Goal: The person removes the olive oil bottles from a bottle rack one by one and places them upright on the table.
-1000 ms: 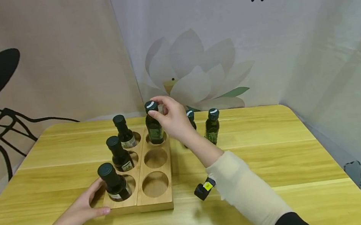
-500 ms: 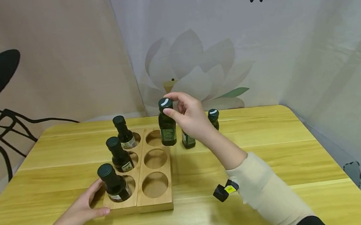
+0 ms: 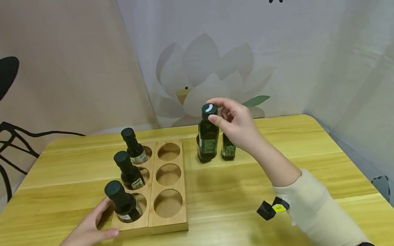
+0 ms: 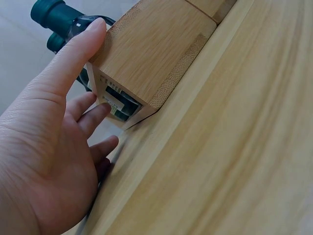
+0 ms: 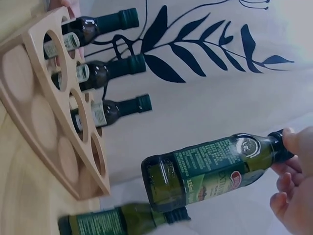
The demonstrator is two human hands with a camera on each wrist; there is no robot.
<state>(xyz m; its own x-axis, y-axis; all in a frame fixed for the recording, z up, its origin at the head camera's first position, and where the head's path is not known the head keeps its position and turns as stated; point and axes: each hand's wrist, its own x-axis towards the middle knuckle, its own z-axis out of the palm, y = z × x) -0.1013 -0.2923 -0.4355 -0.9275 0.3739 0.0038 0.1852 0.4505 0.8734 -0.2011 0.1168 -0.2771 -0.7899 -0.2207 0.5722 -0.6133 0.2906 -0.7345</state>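
Observation:
My right hand (image 3: 236, 123) pinches the cap of a green glass olive oil bottle (image 3: 208, 138), held upright above the table, right of the wooden rack (image 3: 184, 183). In the right wrist view, the label of this olive oil bottle (image 5: 210, 171) shows. Behind it stands another green bottle, mostly hidden, and beside that a second one (image 3: 228, 150), partly covered by my hand. Three dark bottles (image 3: 122, 200) stand in the rack's left row. My left hand (image 3: 85, 233) rests at the rack's near left corner, its thumb touching the edge (image 4: 100, 58) and its fingers loosely bent.
The rack's right row has three round holes (image 3: 168, 203) with nothing in them. A yellow wood-grain table (image 3: 279, 145) extends to both sides. A printed cloth (image 3: 91, 70) hangs behind its far edge. A small black device (image 3: 271, 209) is strapped at my right cuff.
My right hand has lifted the olive oil bottle out of the rack's far right hole and carried it right, in front of the standing bottles. The left hand stays at the rack's corner.

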